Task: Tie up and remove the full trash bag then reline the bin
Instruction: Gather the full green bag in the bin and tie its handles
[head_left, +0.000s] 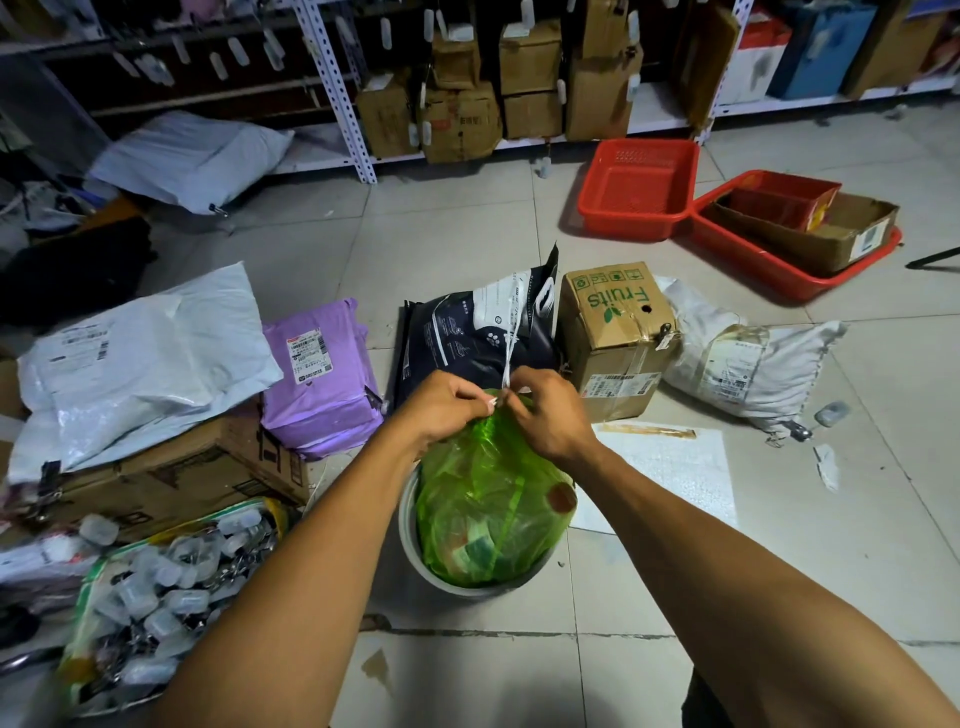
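Note:
A full green translucent trash bag (488, 509) sits in a round grey bin (415, 561) on the tiled floor, bulging above the rim. Its neck is gathered at the top. My left hand (449, 402) pinches the gathered neck and a white drawstring (510, 343) from the left. My right hand (545, 410) grips the same drawstring and bag top from the right. One end of the string rises straight up from between my fingers. Both hands touch each other above the bag.
Parcels crowd the floor: a purple package (317, 379) and a white mailer (140, 358) on the left, a dark bag (478, 332), a "Fruits" carton (613, 338) and a white sack (743, 369) behind. Red baskets (639, 187) sit far right. A tray of clips (156, 603) lies near left. Shelving lines the back.

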